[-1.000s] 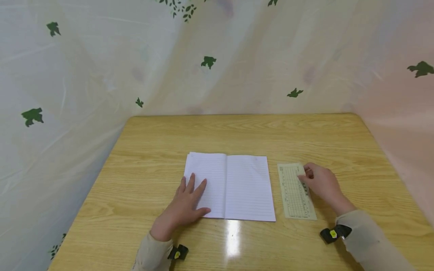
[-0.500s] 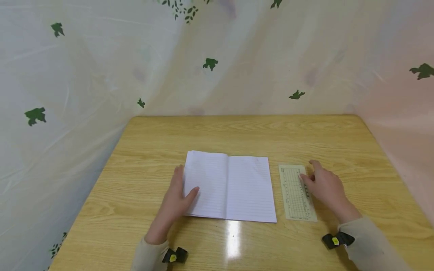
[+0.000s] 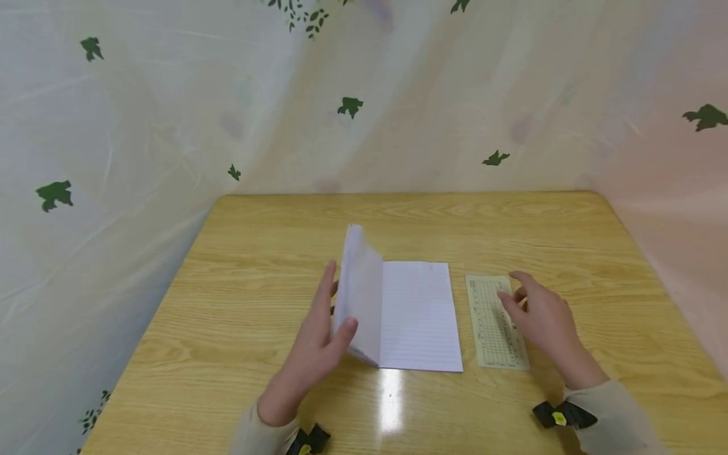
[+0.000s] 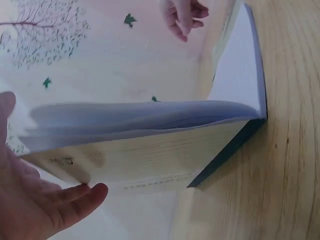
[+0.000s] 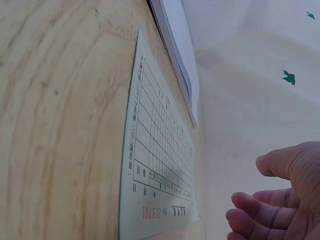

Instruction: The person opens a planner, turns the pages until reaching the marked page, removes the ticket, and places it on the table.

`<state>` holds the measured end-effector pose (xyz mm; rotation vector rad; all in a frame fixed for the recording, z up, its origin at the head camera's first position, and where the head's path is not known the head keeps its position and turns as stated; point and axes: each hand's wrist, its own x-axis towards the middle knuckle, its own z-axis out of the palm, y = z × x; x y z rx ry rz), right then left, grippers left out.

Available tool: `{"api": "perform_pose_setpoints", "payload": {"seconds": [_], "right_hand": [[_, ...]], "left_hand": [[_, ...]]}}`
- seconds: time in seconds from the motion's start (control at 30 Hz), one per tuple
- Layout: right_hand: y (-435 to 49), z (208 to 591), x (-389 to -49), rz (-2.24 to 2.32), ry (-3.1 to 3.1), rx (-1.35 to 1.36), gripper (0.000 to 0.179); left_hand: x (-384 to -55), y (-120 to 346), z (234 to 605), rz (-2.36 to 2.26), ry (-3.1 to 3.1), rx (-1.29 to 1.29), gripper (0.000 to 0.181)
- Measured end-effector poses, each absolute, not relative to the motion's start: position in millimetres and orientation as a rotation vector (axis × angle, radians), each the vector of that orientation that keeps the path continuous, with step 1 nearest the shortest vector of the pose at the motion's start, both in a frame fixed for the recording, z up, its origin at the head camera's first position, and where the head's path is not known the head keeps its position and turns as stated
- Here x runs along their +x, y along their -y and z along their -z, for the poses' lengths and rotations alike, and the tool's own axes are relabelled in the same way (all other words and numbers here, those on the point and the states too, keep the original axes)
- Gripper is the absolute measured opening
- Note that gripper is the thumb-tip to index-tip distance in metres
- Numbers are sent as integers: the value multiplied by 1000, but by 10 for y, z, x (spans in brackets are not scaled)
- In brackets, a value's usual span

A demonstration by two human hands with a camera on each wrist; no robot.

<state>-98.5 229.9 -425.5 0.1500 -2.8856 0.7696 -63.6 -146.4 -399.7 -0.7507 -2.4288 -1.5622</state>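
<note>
A thin notebook point(image 3: 398, 313) with lined white pages lies near the middle of a wooden table point(image 3: 256, 240). Its right-hand page rests flat, while its left half is raised steeply, standing close to upright above the spine. Half a second ago that left half lay almost flat with only its outer edge being caught; a second ago the whole notebook was spread open under a flat palm. The book is therefore judged to be in the course of being closed from left to right.

The raised half is held by the left hand point(image 3: 315, 344): the fingers are stretched up along the outer cover and the thumb is pressed against the inner page, so the sheets are pinched between them. In the left wrist view the lifted pages point(image 4: 145, 120) are seen fanned slightly, with a dark green cover edge at the spine and the fingers point(image 4: 65, 200) under the cover.

Just to the right of the notebook, apart from it, a pale green printed slip point(image 3: 496, 321) lies flat, ruled in a grid with a red number at one end point(image 5: 155, 212). The right hand point(image 3: 540, 316) is poised at the slip's right edge, its fingers loosely curled and apart, gripping nothing; whether the fingertips touch the paper cannot be told. The slip has not shifted.

Behind the table hangs a pale curtain point(image 3: 142, 126) printed with green leaves.
</note>
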Motion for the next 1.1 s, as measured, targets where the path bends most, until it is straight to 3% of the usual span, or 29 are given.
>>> {"api": "perform_pose_setpoints", "payload": {"seconds": [0.17, 0.67, 0.8, 1.1], "right_hand": [[-2308, 4260, -952, -769, 2833, 160, 44], [-2325, 4330, -876, -818, 2879, 111, 44], [-2332, 4341, -868, -809, 2873, 113, 43], [-2344, 4354, -845, -830, 2909, 107, 40]], "left_hand": [[-583, 1273, 4007, 1331, 2499, -980, 93], [-583, 1085, 4053, 1402, 2531, -1076, 120], [-611, 1037, 4152, 1072, 2719, -1105, 116], [-622, 1001, 4322, 354, 3067, -1200, 87]]}}
